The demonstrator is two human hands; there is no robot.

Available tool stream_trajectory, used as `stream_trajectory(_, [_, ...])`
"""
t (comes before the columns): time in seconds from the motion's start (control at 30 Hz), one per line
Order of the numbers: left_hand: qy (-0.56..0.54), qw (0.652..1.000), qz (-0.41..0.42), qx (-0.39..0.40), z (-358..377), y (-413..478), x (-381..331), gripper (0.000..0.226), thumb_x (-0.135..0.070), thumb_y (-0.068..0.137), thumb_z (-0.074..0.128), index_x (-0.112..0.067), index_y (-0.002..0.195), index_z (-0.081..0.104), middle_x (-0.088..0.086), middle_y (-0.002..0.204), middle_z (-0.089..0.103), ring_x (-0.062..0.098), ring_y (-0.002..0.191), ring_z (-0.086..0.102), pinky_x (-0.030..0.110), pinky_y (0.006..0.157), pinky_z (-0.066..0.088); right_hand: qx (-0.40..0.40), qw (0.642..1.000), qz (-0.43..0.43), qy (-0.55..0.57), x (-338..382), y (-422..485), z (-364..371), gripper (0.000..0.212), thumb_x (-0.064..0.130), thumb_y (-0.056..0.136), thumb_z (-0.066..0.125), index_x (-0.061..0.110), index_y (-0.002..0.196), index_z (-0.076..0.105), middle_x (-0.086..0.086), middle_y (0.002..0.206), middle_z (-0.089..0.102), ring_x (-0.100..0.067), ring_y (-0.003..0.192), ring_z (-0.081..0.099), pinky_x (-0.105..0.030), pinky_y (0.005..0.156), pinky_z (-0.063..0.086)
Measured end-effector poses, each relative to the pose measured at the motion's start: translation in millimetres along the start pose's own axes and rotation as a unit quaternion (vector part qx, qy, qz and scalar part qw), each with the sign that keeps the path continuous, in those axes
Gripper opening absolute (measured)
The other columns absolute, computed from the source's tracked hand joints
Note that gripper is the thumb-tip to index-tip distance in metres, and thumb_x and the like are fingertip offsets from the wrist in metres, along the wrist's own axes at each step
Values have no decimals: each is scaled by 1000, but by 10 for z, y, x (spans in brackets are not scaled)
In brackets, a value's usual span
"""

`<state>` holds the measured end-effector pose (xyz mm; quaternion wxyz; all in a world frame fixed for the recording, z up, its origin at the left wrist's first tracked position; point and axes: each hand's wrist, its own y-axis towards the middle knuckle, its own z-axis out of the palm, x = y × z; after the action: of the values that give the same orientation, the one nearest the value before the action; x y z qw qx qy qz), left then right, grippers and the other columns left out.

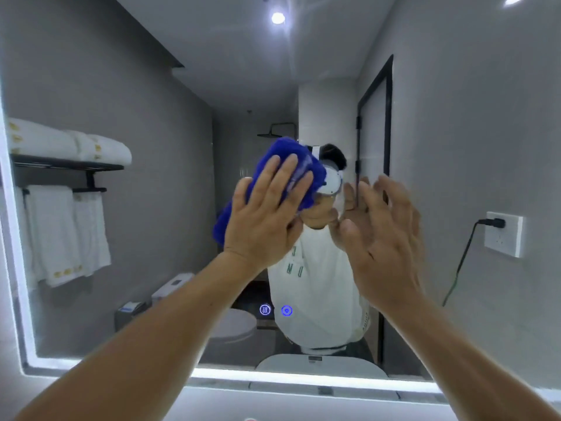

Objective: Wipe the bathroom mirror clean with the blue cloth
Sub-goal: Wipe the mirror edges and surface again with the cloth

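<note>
Left hand [267, 208] is spread flat, pressing the blue cloth [291, 159] on the mirror [151, 86] near centre; right hand [379, 226] at 3 o'clock, splayed, empty. Cloth looks soft, light, so palm-flat works best.

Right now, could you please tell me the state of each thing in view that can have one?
Left hand: open flat, pressing the fluffy blue cloth against the mirror.
Right hand: open, empty, fingers spread near the glass.
Large backlit bathroom mirror: edge lighting on, two blue touch icons glowing.
White wall socket: black plug inserted.
</note>
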<state>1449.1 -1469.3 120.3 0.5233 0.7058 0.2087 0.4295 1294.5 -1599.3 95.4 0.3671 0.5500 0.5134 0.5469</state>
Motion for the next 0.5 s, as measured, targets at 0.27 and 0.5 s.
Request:
stream_trajectory(0.27, [-6,955,-295,5,-304,185,1534,66,-30,92,42,-21,154,21,11,162,15,32,148,16,53,114,22,-1,998,-59,18,594,259,306,49,33,93,52,19,140,46,-1,152,32,-20,145,22,-48,114,26])
stream_trajectory(0.5, [-46,919,-392,-17,-291,652,935,60,-32,96,27,-22,154,21,8,162,15,32,148,15,55,113,22,18,998,-56,14,531,263,153,51,37,94,45,21,142,44,4,154,28,-15,147,17,-41,117,23])
